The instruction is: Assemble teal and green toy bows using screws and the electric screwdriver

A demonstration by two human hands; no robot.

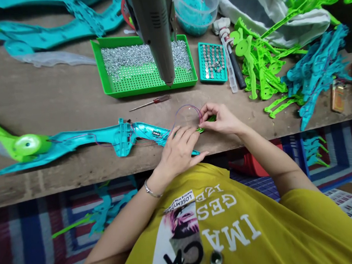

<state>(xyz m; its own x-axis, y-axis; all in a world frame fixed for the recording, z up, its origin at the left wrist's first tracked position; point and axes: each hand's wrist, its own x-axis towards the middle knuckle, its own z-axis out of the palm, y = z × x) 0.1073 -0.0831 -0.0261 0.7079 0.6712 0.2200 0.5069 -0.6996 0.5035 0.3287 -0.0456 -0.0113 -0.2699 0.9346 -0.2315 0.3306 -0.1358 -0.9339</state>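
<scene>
From the head view, the work sits at about six o'clock on the wooden desk (47,101). The left hand (177,152) lies open, fingers spread over the narrow end of a long turquoise plastic part (74,149), pressing it to the desk. The right hand (220,119) is closed in a pinch on one small green piece (205,124), just beside a loop of thin purple wire (186,110). On the part, a lime-green end with one round disc (27,144) appears already joined, wire runs along its length, and one small metal cylinder (156,133) sits in its channel. That much looks done; the loop and the green piece look not yet fixed down. At twelve o'clock lie one green tray (149,91) of screws, its lower part bare, and one hanging grey electric screwdriver (154,33). Just below lies one red-handled screwdriver (152,102). Toward one o'clock are one clear tub of turquoise bits (196,10) and one small turquoise tray of button cells (211,61). At about two o'clock, heaps of lime-green parts (262,67) and turquoise parts (318,69) lie too tangled to count. At ten o'clock lie at least two long turquoise parts (51,34).
</scene>
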